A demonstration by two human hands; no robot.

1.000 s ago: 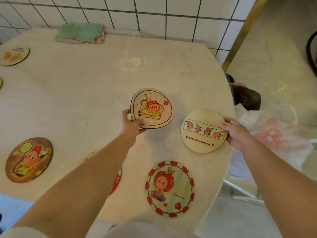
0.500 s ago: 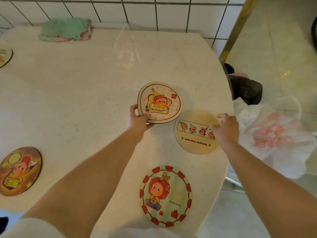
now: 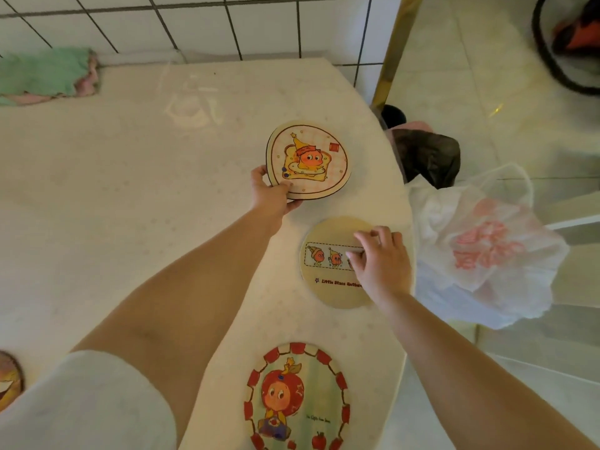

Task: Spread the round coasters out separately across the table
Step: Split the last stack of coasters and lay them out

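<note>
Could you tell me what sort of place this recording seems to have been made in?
Probably a home kitchen or dining corner, though I cannot be sure. A pale stone-look table stands against a white tiled wall, a folded green cloth lies on it, and a plastic shopping bag sits beside it on a glossy tiled floor.

Pale speckled table point(image 3: 130, 196) standing against a tiled wall, plain coaster point(image 3: 328, 287) lying flat near its right edge, red-bordered coaster point(image 3: 297, 397) lying at the near edge, dark coaster point(image 3: 8, 378) showing partly at left, green cloth point(image 3: 45, 74) sitting at the far left corner.
</note>
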